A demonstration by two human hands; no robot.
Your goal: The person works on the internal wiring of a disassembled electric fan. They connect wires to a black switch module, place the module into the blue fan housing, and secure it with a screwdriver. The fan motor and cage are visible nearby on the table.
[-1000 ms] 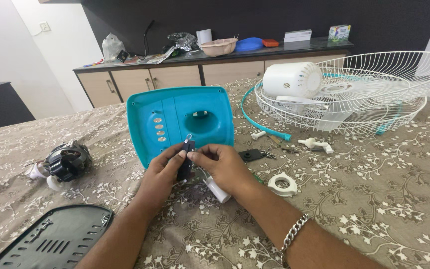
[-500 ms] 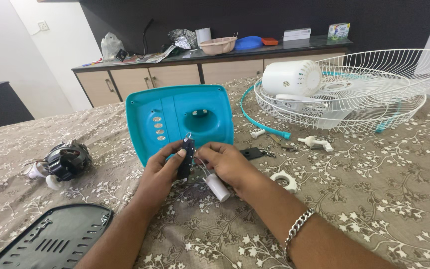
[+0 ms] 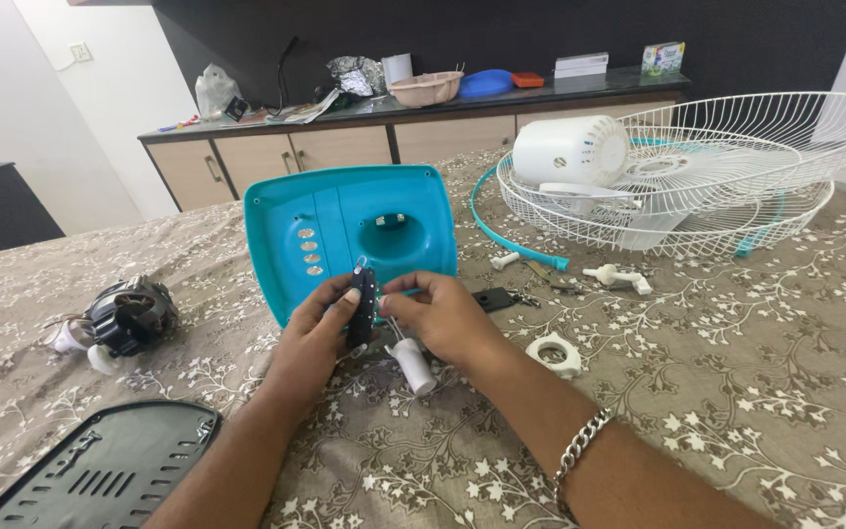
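My left hand [image 3: 317,330] and my right hand [image 3: 440,315] meet in front of a teal plastic fan base cover [image 3: 345,235] that stands tilted on the patterned cloth. Between their fingertips they pinch a small dark switch block [image 3: 363,304] with thin wires. A white cylindrical capacitor [image 3: 413,365] lies on the cloth just below my right hand, joined to the wires. A metal chain bracelet [image 3: 580,451] is on my right wrist.
A black fan motor [image 3: 124,315] lies at left, a black vented base plate [image 3: 100,470] at the near left. White wire fan grilles [image 3: 736,186] with a white motor housing [image 3: 570,150] sit at right. A white ring nut [image 3: 555,355], white knobs [image 3: 619,279] and a cabinet [image 3: 345,147] behind.
Both hands have shifted slightly with the switch block, holding it a little higher against the teal cover. The view has moved closer. Nothing else moved.
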